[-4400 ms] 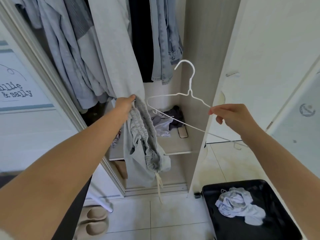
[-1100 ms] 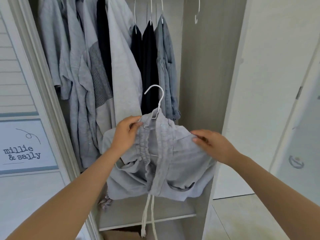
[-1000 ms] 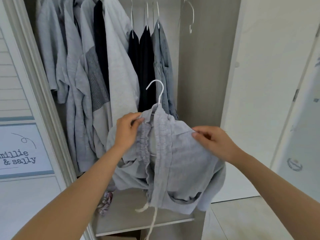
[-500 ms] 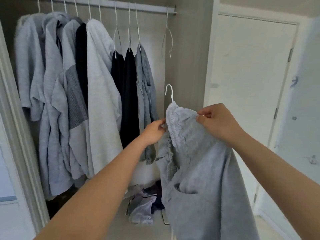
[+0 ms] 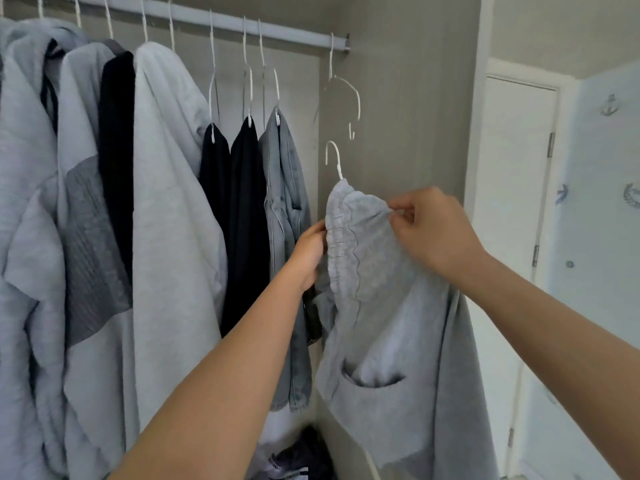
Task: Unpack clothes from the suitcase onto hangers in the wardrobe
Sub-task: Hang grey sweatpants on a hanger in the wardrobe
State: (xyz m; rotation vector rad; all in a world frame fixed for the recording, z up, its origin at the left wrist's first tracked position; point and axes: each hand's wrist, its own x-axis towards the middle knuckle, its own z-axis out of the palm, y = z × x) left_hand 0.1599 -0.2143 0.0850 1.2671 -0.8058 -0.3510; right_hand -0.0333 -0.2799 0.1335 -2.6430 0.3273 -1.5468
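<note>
Light grey drawstring sweatpants (image 5: pixel 388 323) are draped over a white wire hanger (image 5: pixel 335 160), of which only the hook shows above the waistband. My left hand (image 5: pixel 309 252) grips the gathered waistband on its left side. My right hand (image 5: pixel 429 230) pinches the fabric at the top right. The hanger's hook is below the wardrobe rail (image 5: pixel 214 19) and touches nothing. The suitcase is out of view.
Grey, white, black and denim garments (image 5: pixel 166 202) hang along the rail to the left. One empty white hanger (image 5: pixel 346 95) hangs at the rail's right end, by the wardrobe's side wall (image 5: pixel 408 98). Crumpled clothes (image 5: pixel 298 455) lie at the bottom. A white door (image 5: pixel 512 202) stands to the right.
Both hands have raised the hanger with the sweatpants up toward the rail, and my view has tilted up. Earlier, the pants were threaded onto the bare hanger.
</note>
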